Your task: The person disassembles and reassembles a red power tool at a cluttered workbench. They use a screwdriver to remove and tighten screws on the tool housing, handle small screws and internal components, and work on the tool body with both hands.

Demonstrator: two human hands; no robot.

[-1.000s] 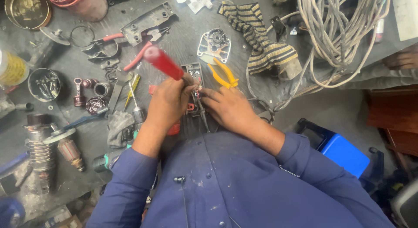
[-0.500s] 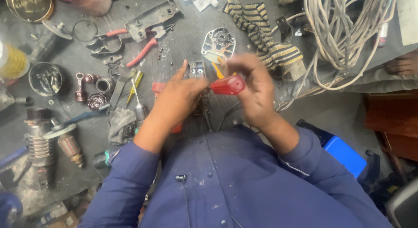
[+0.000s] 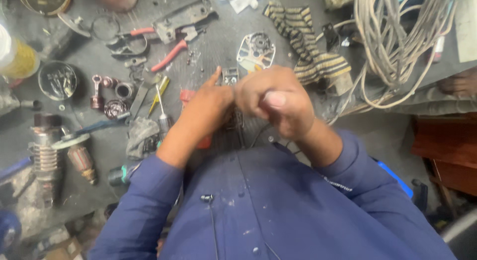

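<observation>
Now my two hands meet over the dark bench [image 3: 208,41]. My left hand [image 3: 211,103] curls around a small dark part [image 3: 233,122], which sits between both hands and is mostly hidden. My right hand [image 3: 276,98] is closed in a fist, touching my left hand; I cannot tell what is inside it. At 12 o'clock from my hands lies a small grey block [image 3: 230,75]. At 10 o'clock lie red-handled pliers [image 3: 169,55]. At 2 o'clock lies a striped cloth [image 3: 303,41].

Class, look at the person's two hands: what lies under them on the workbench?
Under the left hand a red piece pokes out; a small grey metal part shows above. The right hand covers whatever it grips; that stays hidden.
</observation>
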